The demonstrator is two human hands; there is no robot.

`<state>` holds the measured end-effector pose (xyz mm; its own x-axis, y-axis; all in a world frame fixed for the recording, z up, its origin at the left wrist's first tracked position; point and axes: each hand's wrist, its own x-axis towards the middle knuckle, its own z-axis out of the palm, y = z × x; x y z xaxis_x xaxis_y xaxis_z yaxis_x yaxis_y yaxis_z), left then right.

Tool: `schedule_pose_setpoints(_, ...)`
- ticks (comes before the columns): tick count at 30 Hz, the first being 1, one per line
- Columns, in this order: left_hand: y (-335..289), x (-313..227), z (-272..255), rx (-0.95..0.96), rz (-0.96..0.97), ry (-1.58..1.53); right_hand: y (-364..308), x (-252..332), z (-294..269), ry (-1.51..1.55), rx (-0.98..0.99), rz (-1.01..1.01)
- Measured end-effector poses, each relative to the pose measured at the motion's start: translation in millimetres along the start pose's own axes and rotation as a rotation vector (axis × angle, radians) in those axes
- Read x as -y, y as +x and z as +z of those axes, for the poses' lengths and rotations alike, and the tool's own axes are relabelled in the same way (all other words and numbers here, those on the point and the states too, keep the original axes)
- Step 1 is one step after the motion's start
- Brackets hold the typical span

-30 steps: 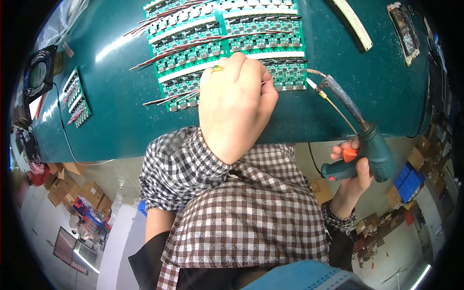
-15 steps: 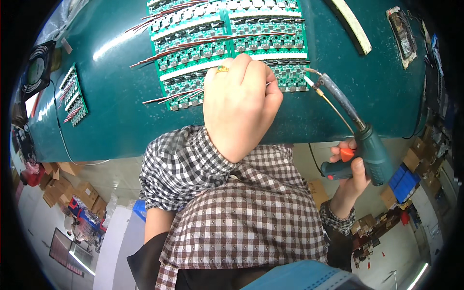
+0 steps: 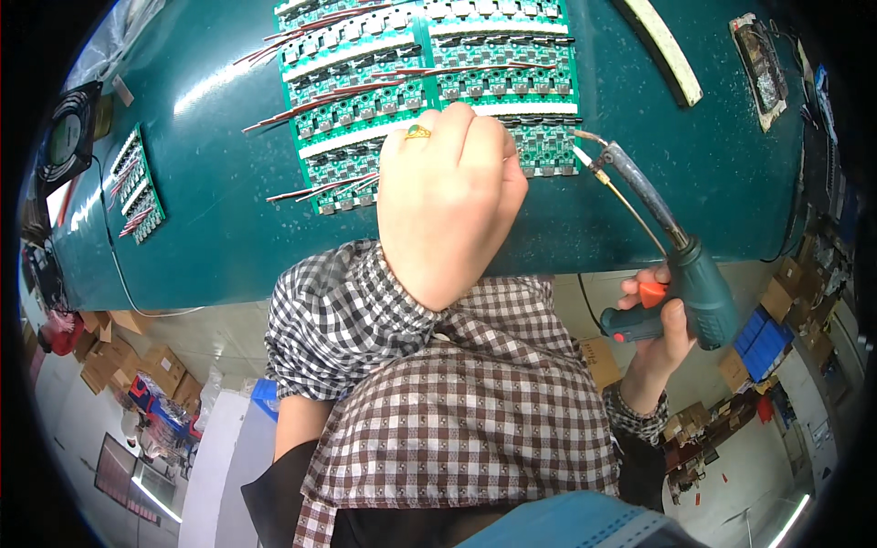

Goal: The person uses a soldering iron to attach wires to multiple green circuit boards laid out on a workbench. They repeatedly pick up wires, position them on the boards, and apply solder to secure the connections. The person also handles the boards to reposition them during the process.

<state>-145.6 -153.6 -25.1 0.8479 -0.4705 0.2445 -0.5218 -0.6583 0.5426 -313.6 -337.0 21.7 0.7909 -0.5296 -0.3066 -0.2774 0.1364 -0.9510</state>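
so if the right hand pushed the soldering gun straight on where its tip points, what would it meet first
The right hand would likely bring the soldering gun to the right edge of the green circuit boards first; its tip already overlaps that edge in view, though height and contact are unclear.

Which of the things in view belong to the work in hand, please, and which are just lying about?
Apparently in use:
soldering gun, held in the right hand
circuit boards, under the left hand
wires, lying across the boards

Apparently lying about:
fan
pale strip
small panel, set apart, though perhaps related
boxes
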Motion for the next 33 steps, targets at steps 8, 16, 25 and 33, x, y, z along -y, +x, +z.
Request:
schedule_pose_setpoints(8, 1.8, 4.7, 1.3, 0.003, 0.012, -0.08, 4.9, -0.9, 0.2, 0.102, 0.011, -0.003)
schedule_pose_setpoints(16, 2.4, -1.2, -16.2, -0.004, 0.031, -0.13, 36.1, -1.8, 1.5, 0.423, 0.009, 0.007)
schedule_pose_setpoints(25, 6.5, 0.4, -14.5, -0.048, 0.104, -0.192, 110.1, -4.8, -11.7, 0.78, 0.038, -0.077)
schedule_pose_setpoints(33, 0.7, 25.7, -0.7, 0.038, 0.234, -0.153, 117.2, -21.3, -18.2, 0.96, 0.25, 0.062)
